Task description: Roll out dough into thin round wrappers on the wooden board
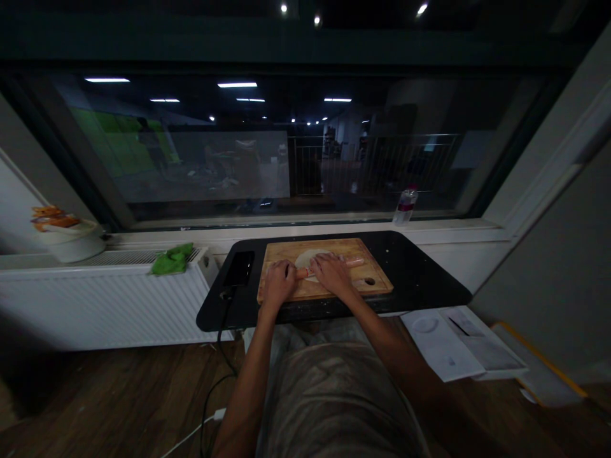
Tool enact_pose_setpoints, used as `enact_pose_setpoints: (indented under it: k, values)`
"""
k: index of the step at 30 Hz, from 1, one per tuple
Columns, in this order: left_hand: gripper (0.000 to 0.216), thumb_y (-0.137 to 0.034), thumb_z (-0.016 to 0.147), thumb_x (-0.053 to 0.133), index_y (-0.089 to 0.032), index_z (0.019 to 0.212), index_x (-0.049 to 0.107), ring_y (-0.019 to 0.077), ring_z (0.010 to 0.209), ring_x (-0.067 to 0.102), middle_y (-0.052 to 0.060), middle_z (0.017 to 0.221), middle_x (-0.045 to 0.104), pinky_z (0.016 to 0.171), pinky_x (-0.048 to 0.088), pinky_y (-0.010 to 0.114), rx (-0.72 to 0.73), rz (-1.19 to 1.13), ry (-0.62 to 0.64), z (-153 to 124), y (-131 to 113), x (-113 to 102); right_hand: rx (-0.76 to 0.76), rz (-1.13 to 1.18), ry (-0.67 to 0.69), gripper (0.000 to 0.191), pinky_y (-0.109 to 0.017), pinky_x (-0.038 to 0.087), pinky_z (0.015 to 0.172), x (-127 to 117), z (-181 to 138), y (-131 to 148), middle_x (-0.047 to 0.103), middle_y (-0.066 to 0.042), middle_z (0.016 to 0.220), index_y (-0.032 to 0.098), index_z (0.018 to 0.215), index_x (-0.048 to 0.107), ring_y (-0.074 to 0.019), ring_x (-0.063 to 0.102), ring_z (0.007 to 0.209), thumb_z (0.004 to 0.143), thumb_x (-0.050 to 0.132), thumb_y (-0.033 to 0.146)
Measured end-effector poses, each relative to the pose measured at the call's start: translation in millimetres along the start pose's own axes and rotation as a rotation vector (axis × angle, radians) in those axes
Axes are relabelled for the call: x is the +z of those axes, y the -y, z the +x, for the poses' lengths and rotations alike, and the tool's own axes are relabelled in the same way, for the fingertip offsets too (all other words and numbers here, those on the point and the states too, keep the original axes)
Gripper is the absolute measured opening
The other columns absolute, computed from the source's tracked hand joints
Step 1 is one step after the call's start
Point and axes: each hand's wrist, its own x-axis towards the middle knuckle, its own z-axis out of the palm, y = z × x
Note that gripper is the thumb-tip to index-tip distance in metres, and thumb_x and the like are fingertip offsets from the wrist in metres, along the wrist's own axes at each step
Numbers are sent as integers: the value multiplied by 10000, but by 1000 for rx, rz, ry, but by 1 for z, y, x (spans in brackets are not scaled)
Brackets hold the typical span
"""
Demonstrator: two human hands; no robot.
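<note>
A wooden cutting board (377,283) lies on a small black table (420,280). On the board rests a pale flat round of dough (305,257), with an orange rolling pin (354,261) across it. My left hand (278,282) lies over the pin's left end, fingers curled down on it. My right hand (331,272) presses on the pin's middle, fingers laid over it. The pin's right end sticks out past my right hand.
A dark phone (238,268) with a cable lies on the table's left side. A green cloth (172,259) sits on the white radiator, a white bowl (71,242) at far left, a plastic bottle (405,205) on the windowsill. Papers (458,346) lie on the floor at right.
</note>
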Motion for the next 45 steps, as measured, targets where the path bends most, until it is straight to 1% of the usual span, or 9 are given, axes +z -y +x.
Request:
enact_pose_setpoints:
  k: [10,16,19,23,27,33,35,40,45]
  values:
    - [307,-228,1086,495,-203,935,761,265,1046,707,112,1058,816,974,503,368,-6,42,7,-2,-4,-3,4,4,4,467,-418,409,1150,2,1,-1,802,-111,1407,217,1261,811,-283,666,1336,1223,376,384]
    - [328,-218,1100,467,-203,977,771,264,1078,705,108,1095,818,1025,499,376,-3,98,45,0,-6,-3,-16,-13,-13,483,-441,414,1158,9,2,-4,783,-109,1457,213,1305,807,-286,661,1352,1222,363,380]
    - [335,-234,1116,450,-212,1084,783,288,1171,682,123,1218,806,1083,484,411,11,206,90,0,-9,-3,-18,-21,-12,494,-436,414,1157,11,4,-4,775,-108,1474,227,1319,805,-281,659,1357,1224,350,394]
    - [351,-321,1140,443,-217,1265,754,337,1292,633,158,1380,745,1118,476,468,-58,354,99,0,-14,-5,-30,-27,-22,493,-431,416,1153,11,9,-4,787,-107,1447,217,1303,808,-277,667,1343,1221,352,385]
    - [379,-324,1157,392,-211,1260,739,348,1323,630,174,1392,723,1116,479,476,-46,428,163,1,-14,-7,-30,-42,-6,491,-415,437,1118,13,15,-4,802,-101,1408,220,1283,815,-278,689,1293,1216,358,386]
    - [323,-264,1146,433,-211,1248,736,316,1347,640,165,1373,733,1143,476,445,36,462,246,2,-13,-10,-67,-48,27,467,-404,455,1128,19,28,-16,804,-84,1409,234,1310,810,-283,690,1308,1205,380,385]
    - [311,-252,1139,453,-206,1251,739,314,1350,639,167,1375,737,1140,482,439,53,469,253,2,-14,-12,-85,-44,65,464,-393,459,1138,17,34,-24,790,-77,1449,235,1334,805,-279,689,1331,1203,380,368]
    - [314,-240,1128,465,-199,1237,756,323,1363,639,169,1373,752,1128,492,447,52,472,250,1,-18,-14,-23,-52,139,474,-370,429,1193,13,47,-45,761,-108,1504,201,1349,806,-267,675,1388,1187,366,270]
    - [318,-255,1125,470,-229,1227,769,314,1361,644,157,1372,765,1148,476,445,5,396,213,1,-18,-13,6,-82,134,487,-369,458,1147,10,39,-49,794,-137,1416,179,1303,809,-286,722,1306,1187,348,282]
